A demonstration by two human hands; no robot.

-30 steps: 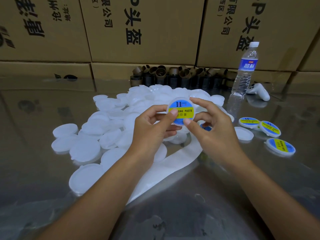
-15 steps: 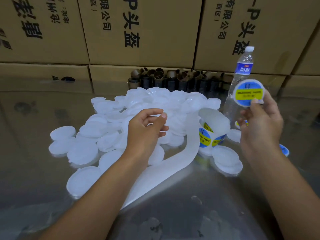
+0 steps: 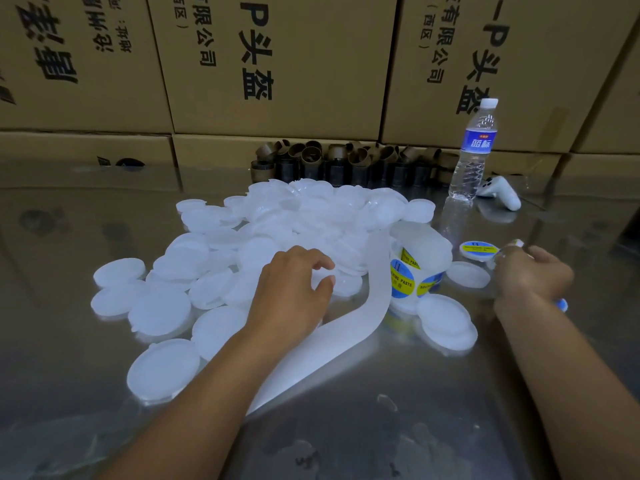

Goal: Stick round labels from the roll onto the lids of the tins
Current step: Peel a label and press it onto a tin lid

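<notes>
Resting left hand [image 3: 294,292], perhaps touching lids [image 3: 159,313], beside roll [image 3: 415,268].

Backdrop as I see it through the head camera. Stacked brown cardboard cartons [image 3: 277,64] printed with black characters form the rear wall, with a lower tier of cartons [image 3: 86,147] beneath. The work surface is a glossy metal table [image 3: 346,445], scuffed and mirror-like, reflecting the cartons along its far edge. Against the cartons stands a row of brown cardboard tube cores [image 3: 346,161]. To their right are an upright clear water bottle [image 3: 476,150] and a white handheld controller [image 3: 502,195]. Lighting is dim and soft.
</notes>
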